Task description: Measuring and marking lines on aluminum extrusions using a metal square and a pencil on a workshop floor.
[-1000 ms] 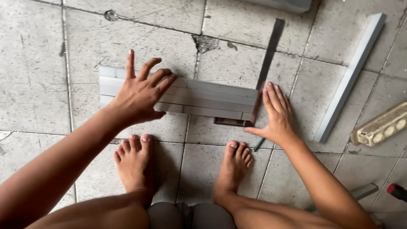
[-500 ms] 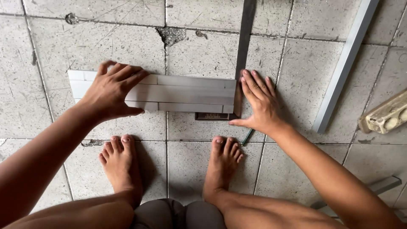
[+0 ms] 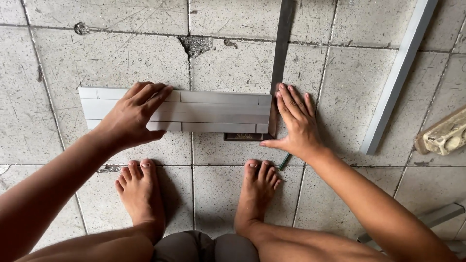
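A bundle of flat grey metal bars [image 3: 208,111] lies side by side on the speckled tiled floor [image 3: 121,58]. The left hand [image 3: 133,116] presses flat on its left part, fingers spread. The right hand [image 3: 296,121], open and flat, braces a dark steel square ruler [image 3: 280,53] against the bundle's right end.

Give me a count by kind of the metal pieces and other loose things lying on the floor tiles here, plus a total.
Short flat metal strips, side by side under the left hand: 3
Steel square, against the right hand: 1
Long pale metal bars: 2
Cream-coloured block: 1
Total: 7
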